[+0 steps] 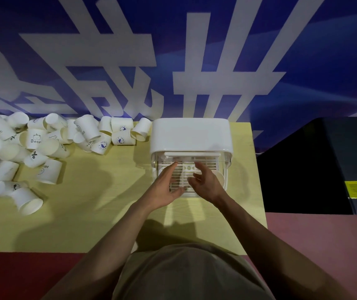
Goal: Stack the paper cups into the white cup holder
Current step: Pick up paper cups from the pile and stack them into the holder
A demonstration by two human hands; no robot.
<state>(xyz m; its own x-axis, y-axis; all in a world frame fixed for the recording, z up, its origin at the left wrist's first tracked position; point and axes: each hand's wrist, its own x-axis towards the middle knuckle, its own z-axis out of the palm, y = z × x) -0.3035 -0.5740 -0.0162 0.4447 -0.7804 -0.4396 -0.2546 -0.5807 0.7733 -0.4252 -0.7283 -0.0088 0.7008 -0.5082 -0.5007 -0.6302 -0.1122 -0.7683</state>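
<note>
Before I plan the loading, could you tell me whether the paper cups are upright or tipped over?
Mostly tipped: the paper cups lie jumbled on their sides on the table.

Table surface point(91, 202) between the heap of paper cups point(43, 144) and the white cup holder point(191, 135) lies open to passage. Cups crowd the far-left quarter, the nearest one just beside the holder's left wall. Both hands, left point(166, 187) and right point(205, 185), occupy the holder's front opening. The blue banner wall point(173, 50) closes off the rear edge.
</note>
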